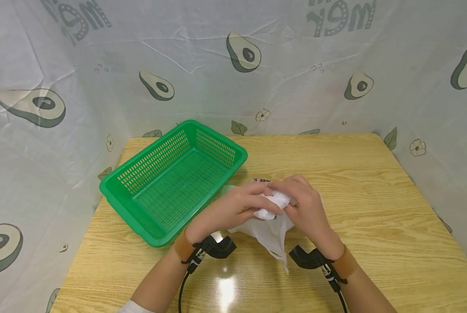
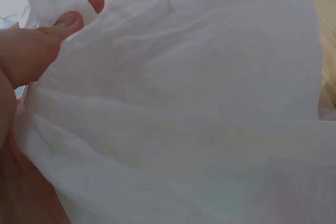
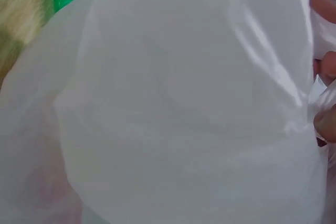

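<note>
A thin white plastic bag (image 1: 265, 232) is bunched at its top between both hands, just above the table. With thumb and fingers, my left hand (image 1: 243, 203) grips the gathered plastic from the left. My right hand (image 1: 305, 208) pinches the same bunch from the right, its fingertips close to the left ones. In the left wrist view the bag (image 2: 184, 82) fills most of the picture, with a crumpled wad beside the thumb. Faint pinkish tints show through the bag (image 3: 184, 108) in the right wrist view; its contents cannot be made out. Dark print shows just behind the hands.
A green perforated basket (image 1: 155, 237) stands to the left, close to my left forearm, with nothing in it. Both stand on a wooden table (image 1: 374, 195). A hanging sheet with avocado prints (image 1: 296, 95) encloses the back and sides. Each wrist carries a strapped black camera with a cable.
</note>
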A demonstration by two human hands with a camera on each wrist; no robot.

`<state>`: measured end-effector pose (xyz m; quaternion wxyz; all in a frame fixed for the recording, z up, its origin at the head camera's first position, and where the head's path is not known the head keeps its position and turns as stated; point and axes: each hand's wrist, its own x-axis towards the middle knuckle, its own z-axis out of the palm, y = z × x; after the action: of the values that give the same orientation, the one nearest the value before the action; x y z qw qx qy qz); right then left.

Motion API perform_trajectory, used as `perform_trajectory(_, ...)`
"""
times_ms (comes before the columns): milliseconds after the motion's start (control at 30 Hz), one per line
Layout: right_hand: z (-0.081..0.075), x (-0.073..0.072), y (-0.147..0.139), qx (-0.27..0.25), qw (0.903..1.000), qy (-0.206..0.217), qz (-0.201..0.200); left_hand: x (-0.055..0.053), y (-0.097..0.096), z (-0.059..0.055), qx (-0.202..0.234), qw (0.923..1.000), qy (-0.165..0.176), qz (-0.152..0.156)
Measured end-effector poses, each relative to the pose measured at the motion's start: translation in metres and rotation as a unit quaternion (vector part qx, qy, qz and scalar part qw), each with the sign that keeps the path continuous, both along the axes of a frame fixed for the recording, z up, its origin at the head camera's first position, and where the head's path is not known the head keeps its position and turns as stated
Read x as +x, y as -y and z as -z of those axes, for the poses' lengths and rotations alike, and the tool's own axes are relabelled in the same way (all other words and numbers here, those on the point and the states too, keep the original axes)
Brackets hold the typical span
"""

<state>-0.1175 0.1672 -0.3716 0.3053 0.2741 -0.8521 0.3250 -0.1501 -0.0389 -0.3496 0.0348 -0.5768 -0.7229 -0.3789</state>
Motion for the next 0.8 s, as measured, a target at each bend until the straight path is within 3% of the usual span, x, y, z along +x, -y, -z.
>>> perform_trajectory(200,0.000,0.001,-0.001,-0.032,0.9995,0.003,-0.006,-0.002,0.002,0.003,0.012,0.9999,0.002,0.011)
perform_trajectory(433,-0.006,0.004,-0.003,-0.060,0.9971,0.039,-0.028,-0.004,0.003,0.004,0.016,0.9999,-0.001,0.006)
perform_trajectory(667,-0.007,0.007,-0.010,-0.127,0.9823,0.113,-0.078,-0.005,0.005,0.004,0.010,0.9999,0.008,0.000)
perform_trajectory(800,-0.011,0.007,-0.010,-0.144,0.9820,0.093,-0.080,-0.004,0.004,0.004,0.007,0.9998,0.021,-0.004)
